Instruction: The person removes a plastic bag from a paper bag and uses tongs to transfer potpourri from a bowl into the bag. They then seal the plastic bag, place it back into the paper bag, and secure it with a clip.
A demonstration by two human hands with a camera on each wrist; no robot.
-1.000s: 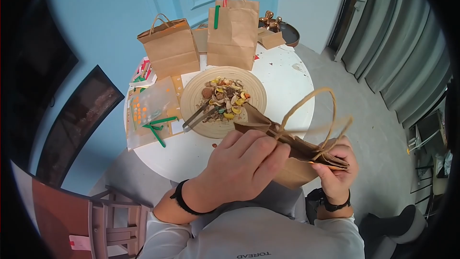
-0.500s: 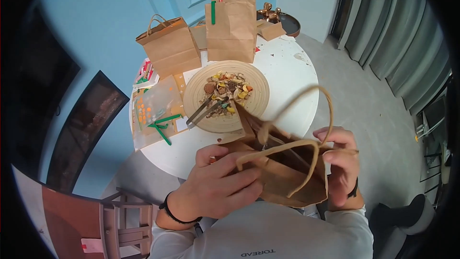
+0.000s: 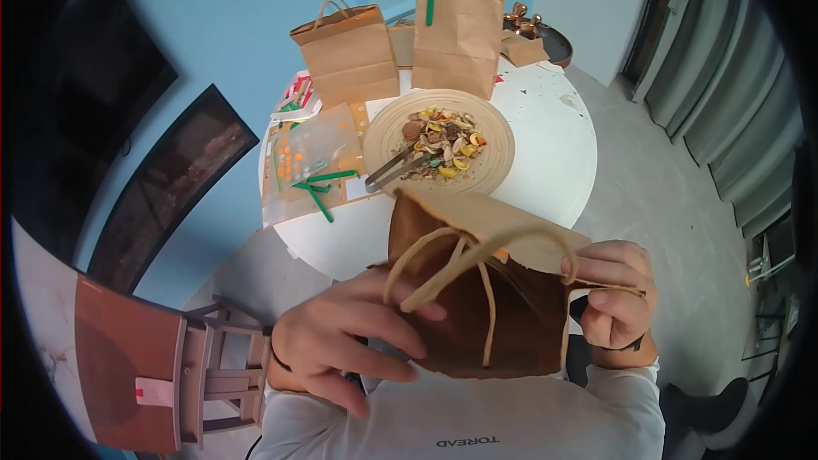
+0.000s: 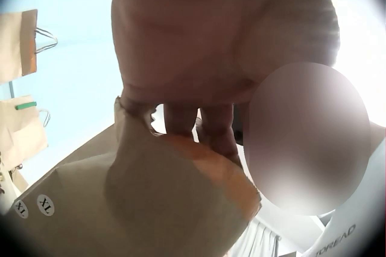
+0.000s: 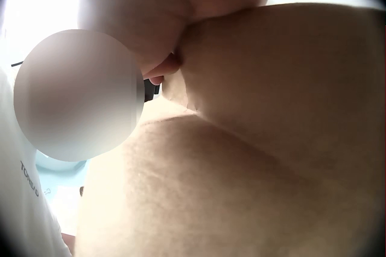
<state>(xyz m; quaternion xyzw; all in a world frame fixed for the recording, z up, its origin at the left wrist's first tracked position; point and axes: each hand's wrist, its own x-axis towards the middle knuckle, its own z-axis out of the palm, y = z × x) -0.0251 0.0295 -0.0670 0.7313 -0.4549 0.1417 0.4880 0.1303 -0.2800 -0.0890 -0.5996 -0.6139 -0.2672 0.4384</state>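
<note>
A brown paper bag (image 3: pixel 511 213) with twisted paper handles is held up before the chest, its mouth facing up toward the head camera. My right hand (image 3: pixel 618 290) pinches the bag's right rim between thumb and fingers. At the left side of the mouth, my left hand (image 3: pixel 349 336) has its fingers spread, some reaching over the rim under a handle. In the left wrist view those fingers pass behind the rim of the bag (image 4: pixel 157 191), which bears round XL stickers. The bag's wall (image 5: pixel 271 88) fills much of the right wrist view.
On the round white table (image 3: pixel 545 145), a woven plate (image 3: pixel 383 132) holds dried potpourri-like pieces and metal tongs (image 3: pixel 394 169). Two upright paper bags stand behind, one (image 3: pixel 349 55) left, another (image 3: pixel 460 43) right. Green clips (image 3: pixel 319 192) lie beside a clear pouch (image 3: pixel 311 149) of orange dots.
The bag's mouth has opened wide and tipped toward the head camera. My left hand has shifted left, its fingers spreading from their hold at the rim. My right hand keeps gripping the right edge.
</note>
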